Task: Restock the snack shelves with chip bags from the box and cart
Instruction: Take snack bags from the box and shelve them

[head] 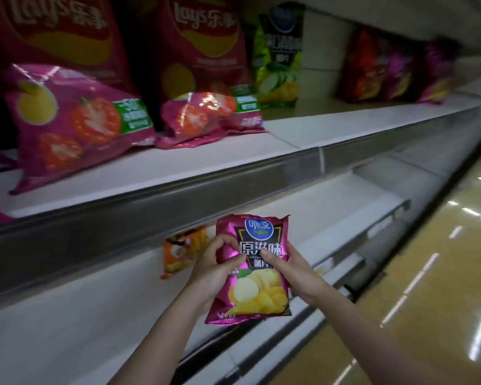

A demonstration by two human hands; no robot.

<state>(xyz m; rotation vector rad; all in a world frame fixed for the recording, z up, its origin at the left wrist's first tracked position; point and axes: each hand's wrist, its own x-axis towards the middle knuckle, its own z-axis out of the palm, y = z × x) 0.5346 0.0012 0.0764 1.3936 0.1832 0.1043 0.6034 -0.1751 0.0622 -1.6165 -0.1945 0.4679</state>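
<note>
A small magenta chip bag (pixel 254 284) with potato slices printed on it is held upright over the lower white shelf (pixel 95 315). My left hand (pixel 214 266) grips its left edge, thumb on the front. My right hand (pixel 288 269) grips its right edge, thumb pressed on the label. Behind the left hand an orange chip bag (pixel 182 251) stands on the lower shelf under the shelf above. No box or cart is in view.
The upper shelf (pixel 233 159) holds two lying pink tomato bags (pixel 75 126) (pixel 208 115), tall red bags behind, a green cucumber bag (pixel 278 56) and dark red and purple bags (pixel 395 70) farther right. The yellow floor (pixel 442 273) runs along the right.
</note>
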